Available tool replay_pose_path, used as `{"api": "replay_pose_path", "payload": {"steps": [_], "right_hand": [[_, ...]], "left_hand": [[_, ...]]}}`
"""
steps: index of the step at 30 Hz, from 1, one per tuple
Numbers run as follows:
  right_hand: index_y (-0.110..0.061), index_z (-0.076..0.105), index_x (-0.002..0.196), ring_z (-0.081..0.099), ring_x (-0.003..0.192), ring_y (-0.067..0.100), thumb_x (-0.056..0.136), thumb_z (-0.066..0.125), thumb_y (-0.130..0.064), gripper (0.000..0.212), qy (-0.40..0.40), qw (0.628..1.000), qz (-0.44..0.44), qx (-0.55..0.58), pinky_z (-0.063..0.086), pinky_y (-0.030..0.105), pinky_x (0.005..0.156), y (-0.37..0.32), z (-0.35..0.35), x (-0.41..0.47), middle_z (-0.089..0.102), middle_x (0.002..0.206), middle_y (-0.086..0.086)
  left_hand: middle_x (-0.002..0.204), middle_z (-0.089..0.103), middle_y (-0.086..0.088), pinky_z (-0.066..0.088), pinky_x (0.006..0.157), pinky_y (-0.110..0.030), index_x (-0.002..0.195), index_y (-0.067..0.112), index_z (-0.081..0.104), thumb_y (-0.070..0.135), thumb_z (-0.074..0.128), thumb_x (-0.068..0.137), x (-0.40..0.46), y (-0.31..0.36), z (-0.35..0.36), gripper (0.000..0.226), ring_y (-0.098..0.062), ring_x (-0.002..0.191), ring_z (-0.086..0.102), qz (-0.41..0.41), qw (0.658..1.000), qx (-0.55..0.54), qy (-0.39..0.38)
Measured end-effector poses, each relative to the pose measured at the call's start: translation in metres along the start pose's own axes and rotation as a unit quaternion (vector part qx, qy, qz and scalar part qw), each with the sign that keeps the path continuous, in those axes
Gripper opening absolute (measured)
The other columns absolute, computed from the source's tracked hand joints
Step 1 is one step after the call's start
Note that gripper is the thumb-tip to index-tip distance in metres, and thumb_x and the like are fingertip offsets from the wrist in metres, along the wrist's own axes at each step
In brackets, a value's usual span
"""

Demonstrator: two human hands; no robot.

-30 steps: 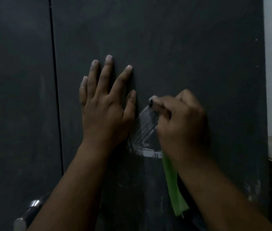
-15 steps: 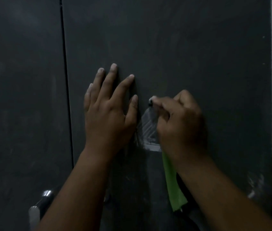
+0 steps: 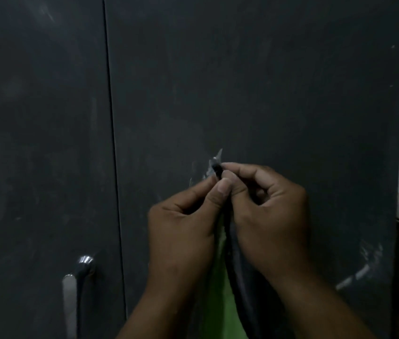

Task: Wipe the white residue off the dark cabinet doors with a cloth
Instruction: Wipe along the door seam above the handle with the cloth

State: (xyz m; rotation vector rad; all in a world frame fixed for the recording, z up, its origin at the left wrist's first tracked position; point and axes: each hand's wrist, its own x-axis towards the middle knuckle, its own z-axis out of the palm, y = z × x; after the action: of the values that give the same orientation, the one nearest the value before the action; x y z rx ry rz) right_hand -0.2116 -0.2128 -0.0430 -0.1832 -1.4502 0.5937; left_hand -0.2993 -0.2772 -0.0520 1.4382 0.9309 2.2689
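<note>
Head view: dark matte cabinet door (image 3: 254,81) ahead. Your left hand (image 3: 183,231) and right hand (image 3: 267,216) both pinch small dark tool tip (image 3: 217,170), white residue patch (image 3: 214,162) just above; green cloth (image 3: 220,277) hangs below.

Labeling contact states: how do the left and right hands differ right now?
The left hand pinches with thumb and forefinger just below the dark tool tip; the right hand grips that tip itself, higher up. The left hand's other fingers are hidden; the right hand's are curled. Green cloth hangs below, between the wrists; which hand holds it is unclear. Both meet at one spot before the right cabinet door.
</note>
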Motion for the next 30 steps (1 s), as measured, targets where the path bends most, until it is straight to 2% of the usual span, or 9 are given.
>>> {"api": "replay_pose_path", "payload": {"steps": [4,6,9,11,14,18,23,27,30], "right_hand": [[-0.03,0.08,0.104,0.069,0.102,0.009,0.093,0.066,-0.024,0.019,-0.132,0.983,-0.078,-0.102,0.057,0.033,0.087,-0.006,-0.014,0.031,0.071,0.102,-0.014],[-0.035,0.077,0.107,0.06,0.11,0.015,0.091,0.06,-0.035,0.023,-0.101,0.951,-0.15,-0.249,0.05,0.049,0.094,-0.004,-0.023,0.059,0.065,0.11,-0.014],[-0.037,0.063,0.132,0.038,0.136,0.028,0.094,0.056,-0.047,0.04,-0.03,0.874,-0.18,-0.45,0.03,0.054,0.113,0.0,-0.031,0.1,0.048,0.143,-0.002],[-0.038,0.051,0.143,0.024,0.148,0.03,0.097,0.055,-0.051,0.049,-0.034,0.844,-0.195,-0.498,0.018,0.055,0.12,0.007,-0.031,0.112,0.033,0.158,0.002],[-0.039,0.036,0.154,0.011,0.157,0.029,0.103,0.041,-0.052,0.053,-0.025,0.818,-0.22,-0.531,0.007,0.058,0.124,0.024,-0.029,0.111,0.017,0.169,0.003],[-0.038,0.026,0.16,0.004,0.159,0.029,0.106,0.033,-0.051,0.056,-0.001,0.806,-0.243,-0.54,0.003,0.057,0.126,0.039,-0.026,0.108,0.009,0.173,0.003],[-0.038,0.027,0.16,0.005,0.159,0.03,0.106,0.034,-0.051,0.057,0.015,0.804,-0.257,-0.535,0.006,0.057,0.126,0.046,-0.027,0.108,0.01,0.173,0.004],[-0.038,0.028,0.16,0.005,0.159,0.03,0.106,0.035,-0.052,0.057,0.018,0.806,-0.259,-0.532,0.005,0.056,0.126,0.047,-0.027,0.108,0.01,0.173,0.004],[-0.038,0.028,0.16,0.005,0.16,0.029,0.105,0.035,-0.052,0.057,0.02,0.81,-0.258,-0.526,0.004,0.056,0.127,0.048,-0.027,0.108,0.01,0.173,0.003]], "left_hand": [[0.099,0.081,-0.005,0.062,0.078,-0.027,0.101,0.021,0.084,0.02,0.08,0.087,0.017,0.004,-0.01,0.015,-0.021,0.096,0.079,0.033,0.999,-0.002,0.025],[0.093,0.081,0.003,0.061,0.074,-0.023,0.097,0.022,0.085,0.018,0.083,0.087,0.037,0.009,-0.016,0.01,-0.013,0.089,0.078,0.122,0.985,0.089,0.078],[0.091,0.078,0.012,0.059,0.074,-0.022,0.1,0.028,0.083,0.027,0.083,0.088,0.075,0.022,-0.023,0.012,-0.001,0.081,0.074,0.258,0.91,0.285,0.153],[0.09,0.075,0.01,0.054,0.071,-0.017,0.102,0.027,0.082,0.027,0.082,0.089,0.095,0.028,-0.024,0.013,-0.004,0.078,0.069,0.305,0.853,0.39,0.162],[0.091,0.067,0.001,0.046,0.066,-0.01,0.104,0.02,0.082,0.019,0.078,0.093,0.1,0.021,-0.019,0.012,-0.01,0.077,0.062,0.347,0.808,0.46,0.119],[0.09,0.06,0.002,0.049,0.063,-0.019,0.104,0.019,0.08,0.018,0.075,0.094,0.066,-0.013,-0.009,0.01,-0.009,0.075,0.056,0.345,0.807,0.476,0.049],[0.089,0.068,0.001,0.049,0.066,-0.021,0.105,0.018,0.08,0.012,0.08,0.091,0.069,-0.011,-0.012,0.015,-0.011,0.075,0.061,0.356,0.807,0.462,0.089],[0.093,0.067,0.002,0.048,0.07,-0.008,0.103,0.018,0.08,0.014,0.078,0.092,0.097,0.016,0.0,0.012,-0.004,0.076,0.059,0.356,0.81,0.453,0.114],[0.095,0.06,0.006,0.047,0.07,-0.006,0.1,0.019,0.079,0.022,0.072,0.094,0.088,0.01,0.005,0.01,0.0,0.075,0.054,0.356,0.802,0.477,0.063]]}}
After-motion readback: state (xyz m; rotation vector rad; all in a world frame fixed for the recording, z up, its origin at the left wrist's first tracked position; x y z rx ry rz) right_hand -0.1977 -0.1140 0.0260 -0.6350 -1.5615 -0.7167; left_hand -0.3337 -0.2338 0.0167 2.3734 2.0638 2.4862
